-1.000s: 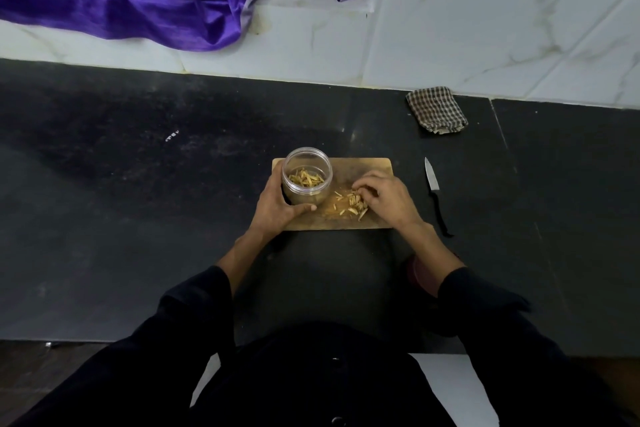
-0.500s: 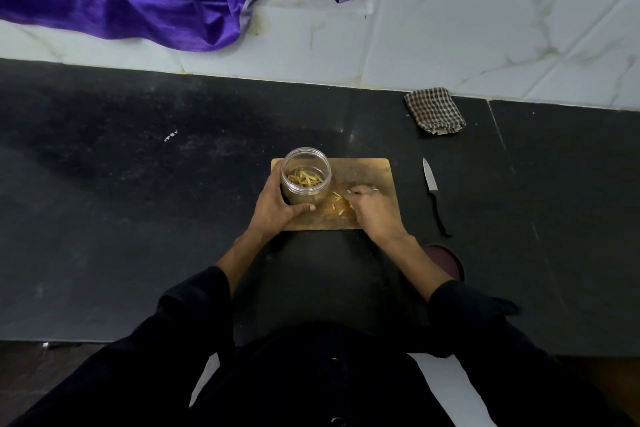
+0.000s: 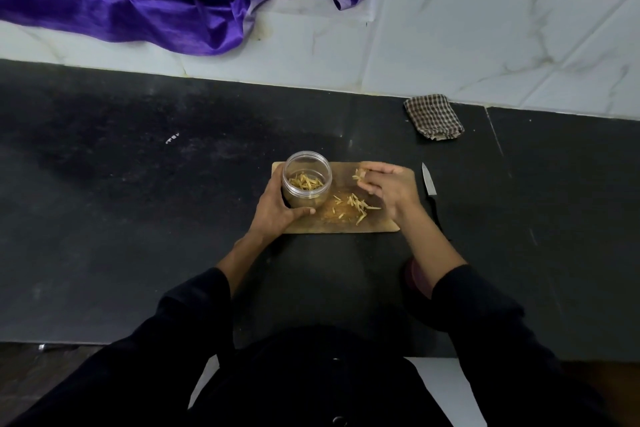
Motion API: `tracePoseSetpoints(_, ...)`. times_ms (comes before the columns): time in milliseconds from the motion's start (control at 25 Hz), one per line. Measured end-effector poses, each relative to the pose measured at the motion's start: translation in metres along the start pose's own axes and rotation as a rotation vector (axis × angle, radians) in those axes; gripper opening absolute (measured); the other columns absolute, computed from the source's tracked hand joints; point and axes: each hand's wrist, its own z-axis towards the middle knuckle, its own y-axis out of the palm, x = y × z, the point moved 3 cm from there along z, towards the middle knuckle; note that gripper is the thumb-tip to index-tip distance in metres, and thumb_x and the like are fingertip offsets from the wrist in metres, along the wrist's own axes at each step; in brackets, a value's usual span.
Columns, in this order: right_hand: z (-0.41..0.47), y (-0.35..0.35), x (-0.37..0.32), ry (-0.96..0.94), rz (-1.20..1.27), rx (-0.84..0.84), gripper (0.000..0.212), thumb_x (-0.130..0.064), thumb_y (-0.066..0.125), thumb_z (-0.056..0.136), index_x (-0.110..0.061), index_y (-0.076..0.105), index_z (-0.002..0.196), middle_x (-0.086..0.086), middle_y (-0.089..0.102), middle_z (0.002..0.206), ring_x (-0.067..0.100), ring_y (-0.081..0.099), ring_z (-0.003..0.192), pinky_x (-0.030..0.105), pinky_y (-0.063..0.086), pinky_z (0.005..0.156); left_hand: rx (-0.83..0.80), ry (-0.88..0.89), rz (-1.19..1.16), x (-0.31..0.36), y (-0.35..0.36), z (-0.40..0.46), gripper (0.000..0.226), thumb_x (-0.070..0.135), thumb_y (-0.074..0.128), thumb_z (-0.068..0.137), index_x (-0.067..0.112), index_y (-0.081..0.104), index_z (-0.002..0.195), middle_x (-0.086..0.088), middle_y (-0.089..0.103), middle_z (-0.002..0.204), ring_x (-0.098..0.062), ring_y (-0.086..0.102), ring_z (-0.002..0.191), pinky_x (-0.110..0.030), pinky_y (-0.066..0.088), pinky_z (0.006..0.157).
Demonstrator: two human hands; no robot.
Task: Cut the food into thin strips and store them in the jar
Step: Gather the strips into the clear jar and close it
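Honestly, my worry is spilling: my right hand [image 3: 391,189] pinches a few strips [image 3: 357,175], loosely as far as I can tell, and they could scatter short of the jar [image 3: 307,180]. My left hand [image 3: 277,210] grips that open jar, partly filled; more cut strips [image 3: 356,205] lie on the cutting board [image 3: 346,224].

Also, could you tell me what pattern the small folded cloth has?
The cloth is checked, dark brown on cream, in the head view.
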Motion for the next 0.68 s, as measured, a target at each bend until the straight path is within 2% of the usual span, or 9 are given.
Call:
tracePoseSetpoints(80, -0.007, 0.012, -0.018, -0.03, 0.048, -0.058, 0.021, 0.009, 0.069, 0.084, 0.004, 0.07, 0.105, 0.019, 0.072, 0.102, 0.025, 0.071, 0.095, 0.028, 0.061, 0.078, -0.005, 0.002, -0.001, 0.0, 0.0, 0.001, 0.095, 0.027, 0.089, 0.059, 0.038, 0.032, 0.134, 0.024, 0.048, 0.122, 0.004, 0.045, 0.116, -0.01, 0.033, 0.091)
tracePoseSetpoints(160, -0.013, 0.033, -0.033, -0.12, -0.047, -0.122, 0.025, 0.007, 0.069, 0.085, 0.004, 0.07, 0.109, 0.016, 0.072, 0.103, 0.021, 0.072, 0.093, 0.026, 0.06, 0.077, -0.005, 0.007, 0.006, 0.0, 0.0, 0.001, 0.095, 0.026, 0.089, 0.059, 0.036, 0.032, 0.135, 0.028, 0.045, 0.121, 0.005, 0.044, 0.116, -0.009, 0.032, 0.091)
tracePoseSetpoints(240, -0.016, 0.058, -0.04, -0.259, -0.302, -0.164, 0.028, 0.003, 0.071, 0.085, -0.001, 0.07, 0.113, 0.013, 0.073, 0.106, 0.017, 0.071, 0.092, 0.026, 0.06, 0.078, -0.002, 0.005, 0.009, 0.0, 0.0, 0.001, 0.097, 0.026, 0.089, 0.06, 0.034, 0.031, 0.137, 0.029, 0.044, 0.121, 0.005, 0.043, 0.116, -0.007, 0.031, 0.09)
tracePoseSetpoints(320, -0.019, 0.077, -0.042, -0.392, -0.583, -0.179, 0.029, -0.004, 0.071, 0.088, -0.005, 0.071, 0.116, 0.01, 0.073, 0.111, 0.016, 0.07, 0.098, 0.031, 0.059, 0.086, -0.004, 0.0, 0.006, 0.0, 0.0, 0.001, 0.096, 0.027, 0.088, 0.06, 0.033, 0.031, 0.137, 0.026, 0.045, 0.122, 0.004, 0.044, 0.116, -0.008, 0.032, 0.09)
tracePoseSetpoints(400, -0.02, 0.085, -0.042, -0.457, -0.714, -0.18, 0.028, -0.008, 0.069, 0.09, -0.006, 0.07, 0.118, 0.009, 0.072, 0.114, 0.017, 0.069, 0.102, 0.032, 0.056, 0.092, -0.008, 0.001, 0.008, -0.001, 0.0, 0.001, 0.095, 0.027, 0.088, 0.061, 0.034, 0.031, 0.137, 0.024, 0.046, 0.121, 0.002, 0.045, 0.116, -0.012, 0.033, 0.092)
tracePoseSetpoints(520, -0.022, 0.085, -0.045, -0.464, -0.813, -0.172, 0.03, -0.013, 0.068, 0.091, -0.007, 0.069, 0.121, 0.007, 0.071, 0.118, 0.016, 0.067, 0.108, 0.026, 0.051, 0.095, -0.009, -0.008, 0.008, -0.002, 0.001, 0.002, 0.096, 0.026, 0.087, 0.061, 0.033, 0.03, 0.138, 0.022, 0.046, 0.123, 0.0, 0.045, 0.118, -0.016, 0.034, 0.094)
tracePoseSetpoints(600, -0.021, 0.083, -0.046, -0.474, -0.835, -0.164, 0.028, -0.01, 0.065, 0.093, -0.006, 0.069, 0.12, 0.007, 0.071, 0.118, 0.016, 0.066, 0.108, 0.023, 0.049, 0.093, -0.011, -0.013, 0.01, -0.003, 0.001, 0.002, 0.096, 0.027, 0.087, 0.061, 0.032, 0.03, 0.138, 0.023, 0.045, 0.123, 0.001, 0.043, 0.118, -0.014, 0.032, 0.093)
tracePoseSetpoints(680, -0.021, 0.081, -0.048, -0.494, -0.801, -0.137, 0.024, -0.004, 0.061, 0.095, -0.005, 0.071, 0.116, 0.008, 0.072, 0.114, 0.016, 0.068, 0.104, 0.025, 0.052, 0.094, -0.01, -0.011, 0.009, -0.003, 0.001, 0.001, 0.097, 0.027, 0.088, 0.061, 0.033, 0.03, 0.138, 0.025, 0.044, 0.122, 0.002, 0.042, 0.118, -0.01, 0.031, 0.091)
